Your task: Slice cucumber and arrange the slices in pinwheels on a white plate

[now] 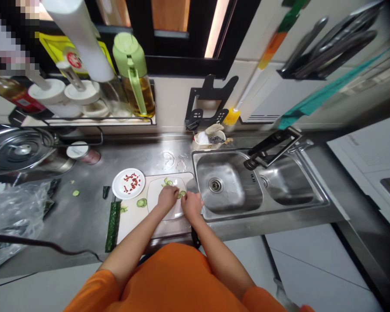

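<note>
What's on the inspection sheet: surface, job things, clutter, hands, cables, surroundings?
Surface: metal counter, water beyond the cutting board.
Job things: cucumber slices on the board and over a square plate; long cucumber along the board's left edge.
Clutter: plastic bag, left; round plate with red pieces, board's far-left corner.
Hands: left hand and right hand at the slices; exact grip unclear.
Cables: dark cord, near left.
Surroundings: sink, right; oil bottle beyond the round plate.

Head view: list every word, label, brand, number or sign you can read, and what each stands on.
No text is legible.
Yellow packet: white marks in a red circle, too blurred.
Bottle: red label, too blurred.
Pinkish canister: label too small.
White panel at right: faint reddish print, too blurred.
</note>
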A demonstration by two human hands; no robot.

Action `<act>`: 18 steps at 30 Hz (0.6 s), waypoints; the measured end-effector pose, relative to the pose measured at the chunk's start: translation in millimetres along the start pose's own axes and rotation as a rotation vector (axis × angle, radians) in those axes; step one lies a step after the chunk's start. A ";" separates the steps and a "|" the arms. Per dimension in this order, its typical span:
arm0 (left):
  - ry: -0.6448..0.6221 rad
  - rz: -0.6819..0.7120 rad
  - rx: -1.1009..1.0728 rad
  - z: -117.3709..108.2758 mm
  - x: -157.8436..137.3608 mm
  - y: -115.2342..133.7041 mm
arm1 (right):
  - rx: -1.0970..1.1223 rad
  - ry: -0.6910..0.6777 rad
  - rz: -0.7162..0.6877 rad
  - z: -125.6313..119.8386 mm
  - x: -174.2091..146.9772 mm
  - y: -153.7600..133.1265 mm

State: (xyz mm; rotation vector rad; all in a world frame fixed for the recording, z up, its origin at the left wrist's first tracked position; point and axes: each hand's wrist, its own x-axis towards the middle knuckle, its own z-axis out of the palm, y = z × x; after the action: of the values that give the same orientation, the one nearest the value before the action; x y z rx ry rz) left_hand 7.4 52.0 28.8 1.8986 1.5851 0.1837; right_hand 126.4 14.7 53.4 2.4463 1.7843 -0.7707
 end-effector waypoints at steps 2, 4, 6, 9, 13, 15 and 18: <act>0.002 0.005 -0.013 -0.8 -1.5 0.3 | 0.003 0.005 -0.003 -1.0 -1.0 0.9; 0.009 0.014 -0.023 -2.0 -2.5 0.7 | 0.004 0.014 -0.011 -1.7 -2.2 2.2; 0.020 0.024 -0.033 -3.5 -3.1 0.4 | 0.001 0.014 -0.015 -2.7 -3.4 3.7; 0.079 0.038 -0.053 -7.9 -5.2 -3.5 | -0.010 0.007 -0.015 -5.7 -5.9 6.0; 0.246 0.030 -0.081 -22.4 -19.1 -20.7 | -0.019 0.005 -0.019 -10.8 -11.3 9.6; 0.329 -0.006 -0.071 -32.9 -32.8 -35.5 | -0.018 0.005 -0.031 -12.1 -15.0 11.8; 0.403 -0.136 -0.028 -47.4 -58.5 -62.2 | -0.014 0.001 -0.064 -11.4 -21.1 14.7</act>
State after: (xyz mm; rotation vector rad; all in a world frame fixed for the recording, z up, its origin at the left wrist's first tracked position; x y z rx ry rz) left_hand -82.9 20.1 48.3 1.8013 1.9551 0.5555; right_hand 139.1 -5.9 67.9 2.3923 1.8707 -0.7590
